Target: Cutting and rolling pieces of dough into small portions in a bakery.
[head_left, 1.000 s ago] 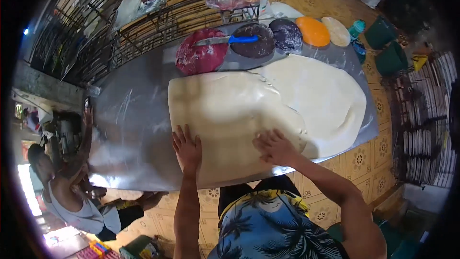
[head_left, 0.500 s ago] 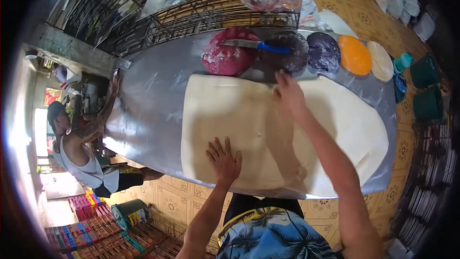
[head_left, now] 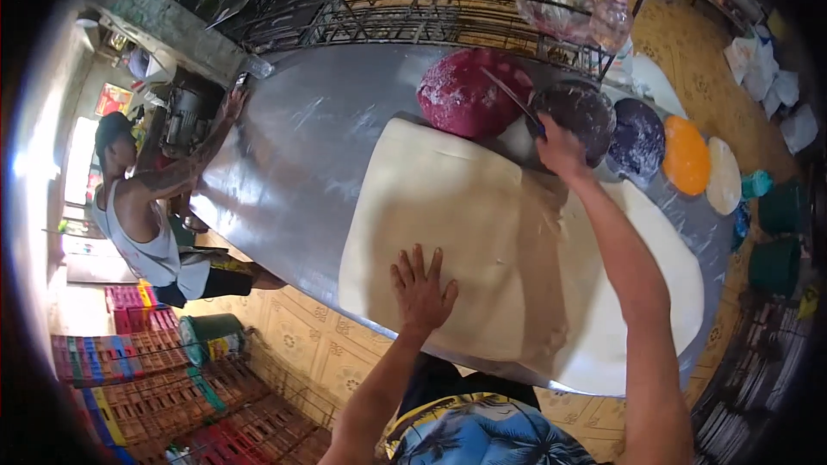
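Observation:
A wide, pale sheet of dough (head_left: 448, 181) covers the near middle and right of the metal table. My left hand (head_left: 422, 291) lies flat on its front left part, fingers spread. At the dough's far edge, my right hand (head_left: 564, 150) is closed around the handle of a knife (head_left: 510, 95). The blade points far left, over a floured magenta dough ball (head_left: 465, 112). Right of that ball sits a dark dough ball (head_left: 586, 108), partly behind my hand. Beyond it follow a dark purple lump (head_left: 637, 139), an orange one (head_left: 687, 155) and a pale one (head_left: 724, 175).
A person (head_left: 142, 215) stands at the left end of the metal table (head_left: 301, 146), one hand on its edge. Wire racks (head_left: 413, 9) with a plastic bottle (head_left: 610, 21) stand beyond the table. Green bins (head_left: 775, 265) are at right, stacked crates (head_left: 146, 413) at lower left.
My right hand has reached the blue-handled knife, closed on it, and the blade has swung to a new angle. My left hand stays flat on the dough. The whole view has tilted.

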Demonstrator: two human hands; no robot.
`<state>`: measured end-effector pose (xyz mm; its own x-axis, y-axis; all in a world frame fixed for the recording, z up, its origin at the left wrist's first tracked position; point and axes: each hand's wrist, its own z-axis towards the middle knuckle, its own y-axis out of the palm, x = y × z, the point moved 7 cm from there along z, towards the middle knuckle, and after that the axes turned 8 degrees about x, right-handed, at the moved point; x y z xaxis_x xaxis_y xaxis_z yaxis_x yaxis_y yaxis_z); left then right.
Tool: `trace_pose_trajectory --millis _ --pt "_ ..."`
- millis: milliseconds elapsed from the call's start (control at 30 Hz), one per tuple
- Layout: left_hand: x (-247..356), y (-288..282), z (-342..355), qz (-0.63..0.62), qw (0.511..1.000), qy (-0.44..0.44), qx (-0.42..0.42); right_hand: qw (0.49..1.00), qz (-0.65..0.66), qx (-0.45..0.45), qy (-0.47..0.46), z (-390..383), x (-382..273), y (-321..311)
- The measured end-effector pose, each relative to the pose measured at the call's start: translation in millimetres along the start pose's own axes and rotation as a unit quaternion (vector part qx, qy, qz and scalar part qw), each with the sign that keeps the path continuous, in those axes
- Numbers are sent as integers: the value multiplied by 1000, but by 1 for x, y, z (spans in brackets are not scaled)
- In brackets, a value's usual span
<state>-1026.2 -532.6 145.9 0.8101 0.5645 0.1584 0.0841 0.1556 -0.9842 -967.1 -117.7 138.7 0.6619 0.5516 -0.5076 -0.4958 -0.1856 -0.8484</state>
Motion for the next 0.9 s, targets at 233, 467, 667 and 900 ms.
trace_pose_trajectory --millis 233,467,667,900 --pt "1 -14 1 1 999 27 18 988 119 -39 87 -23 13 28" --pt "-50 -16 59 -97 993 35 -58 997 64 -35 -29 32 -80 22" --pt "-61 -5 80 -72 993 88 -27 981 -136 -139 -12 121 -124 59" --pt "-61 -6 85 -83 994 62 -35 971 -161 -175 -10 177 -139 87"
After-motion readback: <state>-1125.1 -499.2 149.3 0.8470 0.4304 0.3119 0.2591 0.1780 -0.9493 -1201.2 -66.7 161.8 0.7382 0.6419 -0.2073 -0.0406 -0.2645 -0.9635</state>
